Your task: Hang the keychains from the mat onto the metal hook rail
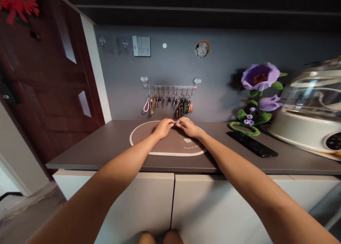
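Over the back part of a brown half-oval mat [160,148] with a pale border, my two hands meet. My left hand [164,127] is closed, thumb and fingers pinched together. Facing it, my right hand [188,126] pinches in the same way. A small metallic piece [175,123] shows between the fingertips; it is too small and covered to name. Just above the hands, several keys [169,101] and fobs hang from a clear hook rail [170,86] on the grey wall. A dark fob [186,107] hangs close over my right fingers.
At the right of the counter [106,144] lie a black phone [252,143], purple decorative flowers [260,77] and a cream appliance with a clear dome [306,126]. Light cabinet doors [144,197] are below. A dark red door [53,94] stands left, and a dark shelf [186,14] overhangs.
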`<state>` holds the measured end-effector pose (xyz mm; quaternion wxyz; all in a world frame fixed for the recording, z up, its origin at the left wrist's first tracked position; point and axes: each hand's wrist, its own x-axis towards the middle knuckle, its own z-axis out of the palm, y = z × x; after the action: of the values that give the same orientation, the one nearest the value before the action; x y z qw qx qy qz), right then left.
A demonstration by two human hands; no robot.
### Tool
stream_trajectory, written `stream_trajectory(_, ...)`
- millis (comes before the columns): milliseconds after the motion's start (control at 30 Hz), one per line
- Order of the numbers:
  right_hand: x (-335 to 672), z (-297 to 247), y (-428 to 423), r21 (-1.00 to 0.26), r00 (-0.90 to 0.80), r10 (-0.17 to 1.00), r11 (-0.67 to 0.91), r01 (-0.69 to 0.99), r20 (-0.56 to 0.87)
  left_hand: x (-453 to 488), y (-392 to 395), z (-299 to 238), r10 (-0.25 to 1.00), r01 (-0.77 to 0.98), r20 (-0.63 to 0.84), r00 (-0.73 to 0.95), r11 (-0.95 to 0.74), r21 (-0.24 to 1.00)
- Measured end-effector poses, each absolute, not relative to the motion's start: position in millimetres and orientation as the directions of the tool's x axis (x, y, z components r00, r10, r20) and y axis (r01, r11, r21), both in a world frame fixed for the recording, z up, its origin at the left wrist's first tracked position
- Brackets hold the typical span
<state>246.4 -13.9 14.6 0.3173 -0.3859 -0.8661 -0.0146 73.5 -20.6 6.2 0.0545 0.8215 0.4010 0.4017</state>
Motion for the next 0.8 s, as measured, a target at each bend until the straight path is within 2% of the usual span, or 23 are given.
stream_trajectory(133,243.2,19.5,-19.3,-0.253,-0.482,0.638,0.724,0.642,0.6,73.7,-23.5,8.7,0.689,0.62,0.629,0.361,-0.681,0.391)
stream_trajectory(267,239.8,21.9,-22.8,-0.345,-0.434,0.645,0.732,0.587,0.629,75.1,-26.1,11.4,0.666,0.6,0.667,0.333,-0.696,0.395)
stream_trajectory(533,238.7,12.3,-14.2,-0.596,-0.305,0.722,0.688,0.414,0.621,78.6,-26.2,13.4,0.728,0.404,0.661,0.18,-0.667,0.625)
stream_trajectory(800,234.6,14.2,-15.6,-0.7,-0.258,0.744,0.668,0.253,0.616,79.8,-27.9,15.3,0.722,0.366,0.676,0.148,-0.675,0.641)
